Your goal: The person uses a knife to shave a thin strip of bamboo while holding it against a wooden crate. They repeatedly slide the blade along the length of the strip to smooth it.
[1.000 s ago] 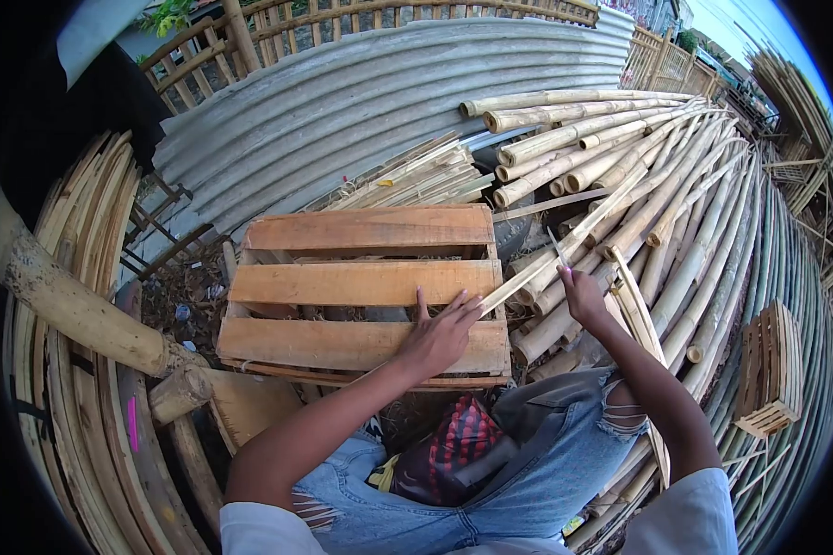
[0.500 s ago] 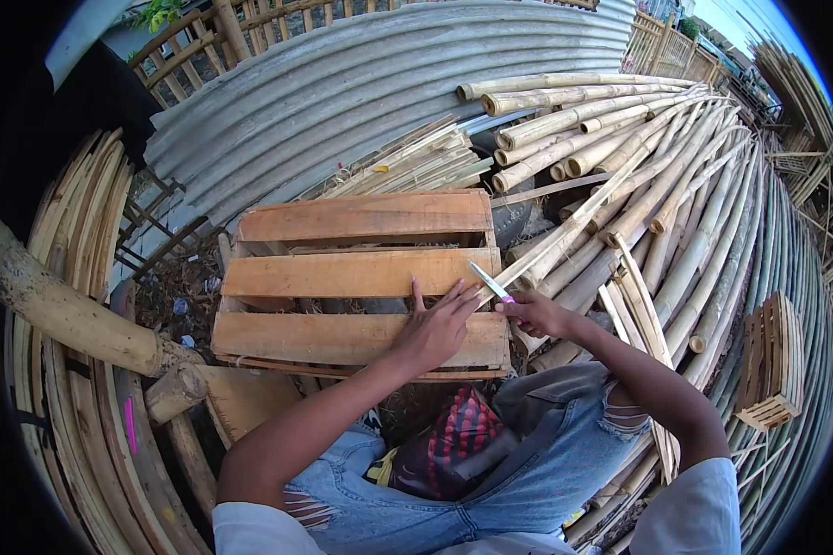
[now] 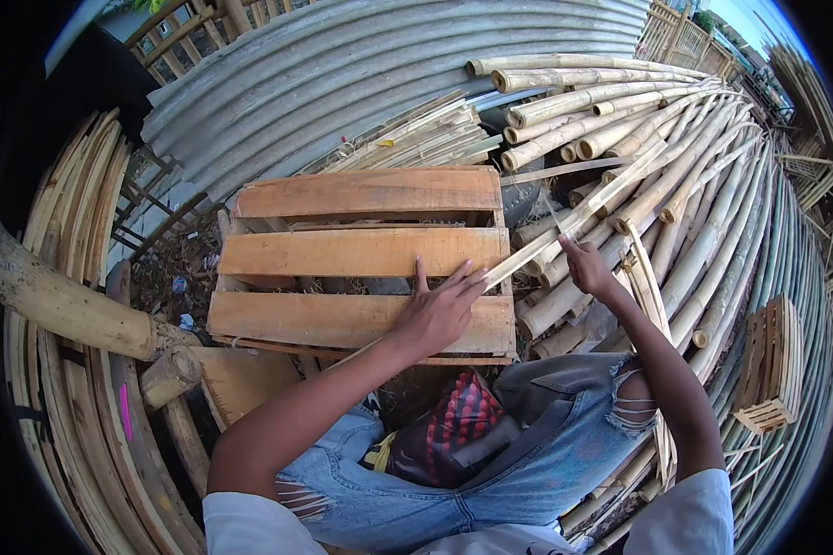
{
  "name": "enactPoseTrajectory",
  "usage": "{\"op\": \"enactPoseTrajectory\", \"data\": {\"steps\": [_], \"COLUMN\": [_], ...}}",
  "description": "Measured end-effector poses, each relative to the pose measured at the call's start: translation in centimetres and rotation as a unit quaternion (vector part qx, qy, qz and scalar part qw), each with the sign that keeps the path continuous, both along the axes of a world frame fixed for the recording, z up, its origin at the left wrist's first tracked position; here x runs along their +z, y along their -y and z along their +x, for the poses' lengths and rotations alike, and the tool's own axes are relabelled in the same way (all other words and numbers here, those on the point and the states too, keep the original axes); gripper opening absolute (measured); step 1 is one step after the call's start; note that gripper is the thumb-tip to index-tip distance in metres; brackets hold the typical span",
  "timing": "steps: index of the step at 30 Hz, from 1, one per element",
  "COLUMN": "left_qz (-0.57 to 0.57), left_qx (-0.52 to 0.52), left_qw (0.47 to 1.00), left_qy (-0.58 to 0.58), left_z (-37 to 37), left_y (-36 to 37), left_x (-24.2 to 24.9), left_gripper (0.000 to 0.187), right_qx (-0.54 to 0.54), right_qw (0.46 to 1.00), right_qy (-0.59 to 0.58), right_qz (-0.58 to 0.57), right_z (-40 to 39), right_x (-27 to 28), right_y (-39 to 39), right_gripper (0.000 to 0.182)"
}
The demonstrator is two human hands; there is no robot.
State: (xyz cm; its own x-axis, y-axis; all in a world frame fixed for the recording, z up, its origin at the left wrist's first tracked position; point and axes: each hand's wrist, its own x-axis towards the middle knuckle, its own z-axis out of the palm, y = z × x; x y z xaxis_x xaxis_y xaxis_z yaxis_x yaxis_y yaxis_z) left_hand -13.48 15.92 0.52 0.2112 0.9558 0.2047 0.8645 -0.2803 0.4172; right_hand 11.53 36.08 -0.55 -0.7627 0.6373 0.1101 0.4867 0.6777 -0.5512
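A long split bamboo strip (image 3: 528, 253) slants from the wooden slatted crate (image 3: 361, 252) up and right over the bamboo poles. Its lower end lies under my left hand (image 3: 441, 310), whose fingers press it on the crate's right side, the thumb spread apart. My right hand (image 3: 588, 268) is closed round the handle of a knife (image 3: 556, 220), beside the strip and right of the crate. The knife's thin blade points up and touches or nearly touches the strip; the handle is mostly hidden in my fingers.
Bamboo poles (image 3: 565, 110) are piled at the right. Corrugated metal sheeting (image 3: 361, 79) stands behind the crate, with cut strips (image 3: 426, 135) before it. A thick bamboo pole (image 3: 74, 301) juts in from the left. A small slatted crate (image 3: 770, 363) sits at the far right.
My right hand has moved right and up along the strip with the knife, away from my left hand. My left hand stays at the strip's lower end. The view has shifted slightly.
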Motion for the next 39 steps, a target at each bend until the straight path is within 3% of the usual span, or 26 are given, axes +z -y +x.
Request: {"op": "enactPoseTrajectory", "data": {"steps": [1, 2, 3, 6, 7, 8, 10, 12, 14, 16, 18, 19, 20, 21, 23, 26, 29, 31, 34, 36, 39], "left_qz": [0.007, 0.013, 0.013, -0.011, -0.012, -0.013, -0.012, -0.011, -0.01, -0.007, -0.007, -0.001, 0.005, 0.003, 0.013, 0.01, -0.008, -0.01, -0.007, -0.006, -0.005], "left_qx": [0.002, 0.003, 0.001, 0.015, 0.013, 0.01, 0.01, 0.008, 0.005, 0.003, 0.003, 0.003, 0.003, 0.002, 0.003, 0.002, 0.004, 0.001, 0.003, -0.002, 0.016], "left_qw": [1.0, 1.0, 1.0, 1.0, 0.999, 0.999, 0.999, 0.999, 0.999, 0.999, 1.0, 1.0, 1.0, 1.0, 1.0, 1.0, 1.0, 1.0, 1.0, 1.0, 1.0], "left_qy": [0.002, 0.004, 0.005, 0.015, 0.026, 0.038, 0.04, 0.044, 0.038, 0.032, 0.026, 0.018, 0.011, 0.01, -0.008, -0.005, 0.0, -0.001, -0.006, -0.013, -0.005], "left_z": [-0.1, 0.0, 0.1, 0.2, 0.1, -0.1, -0.1, -0.2, -0.1, 0.0, 0.0, 0.1, 0.1, 0.1, 0.2, 0.2, 0.2, 0.2, 0.1, 0.2, 0.2], "left_y": [0.0, 0.0, 0.0, 0.1, 0.1, 0.1, 0.1, 0.1, 0.0, 0.1, 0.0, 0.1, 0.1, 0.2, 0.2, 0.2, 0.2, 0.2, 0.0, 0.1, 0.2], "left_x": [-0.2, -0.3, -0.1, 0.4, 0.2, 0.1, -0.1, -0.1, -0.1, -0.1, 0.0, 0.1, 0.1, 0.1, 0.0, -0.1, 0.0, 0.1, 0.1, 0.0, -0.1], "left_gripper": [0.044, 0.043, 0.043, 0.042, 0.042, 0.042, 0.042, 0.042, 0.041, 0.042, 0.042, 0.042, 0.043, 0.043, 0.043, 0.043, 0.043, 0.043, 0.043, 0.042, 0.043], "right_qx": [-0.04, -0.132, -0.023, 0.021, 0.076, 0.077, -0.135, -0.229, -0.241, -0.188, -0.111, 0.02, 0.15, 0.149, 0.136, 0.084, -0.01, -0.052, -0.091, 0.012, 0.014], "right_qw": [0.978, 0.894, 0.953, 0.963, 0.987, 0.987, 0.969, 0.95, 0.942, 0.906, 0.923, 0.989, 0.983, 0.984, 0.984, 0.978, 0.982, 0.987, 0.983, 0.981, 0.978], "right_qy": [0.046, 0.134, 0.14, 0.182, 0.09, 0.089, 0.083, 0.046, 0.02, -0.023, 0.069, 0.008, -0.053, -0.054, 0.112, 0.183, 0.185, 0.118, 0.156, 0.188, 0.182], "right_qz": [-0.199, -0.407, -0.266, -0.199, -0.111, -0.11, -0.187, -0.207, -0.232, -0.379, -0.363, -0.143, 0.088, 0.086, -0.028, -0.059, 0.036, 0.095, -0.011, -0.041, -0.098], "right_z": [-0.9, -3.3, -3.8, -5.2, -4.2, -3.8, -3.5, -1.6, -1.2, -1.5, -3.1, -3.1, -3.4, -3.6, -4.2, -4.9, -2.3, 1.4, 0.8, -0.4, -1.4], "right_x": [0.4, 3.1, 3.1, 3.4, 0.9, 1.3, 2.6, 1.2, 1.4, 1.7, 2.8, 1.6, 0.9, 0.6, 0.6, 4.1, 2.5, 0.4, 1.6, 1.7, 1.7], "right_y": [1.3, 4.1, 6.3, 7.8, 6.4, 5.9, 4.3, 1.0, 0.4, 1.5, 4.3, 5.3, 6.2, 6.3, 6.4, 6.9, 2.8, -1.4, -0.3, 1.5, 3.2], "right_gripper": [0.039, 0.047, 0.059, 0.067, 0.072, 0.072, 0.071, 0.07, 0.07, 0.067, 0.049, 0.038, 0.034, 0.034, 0.037, 0.035, 0.037, 0.045, 0.044, 0.042, 0.053]}}
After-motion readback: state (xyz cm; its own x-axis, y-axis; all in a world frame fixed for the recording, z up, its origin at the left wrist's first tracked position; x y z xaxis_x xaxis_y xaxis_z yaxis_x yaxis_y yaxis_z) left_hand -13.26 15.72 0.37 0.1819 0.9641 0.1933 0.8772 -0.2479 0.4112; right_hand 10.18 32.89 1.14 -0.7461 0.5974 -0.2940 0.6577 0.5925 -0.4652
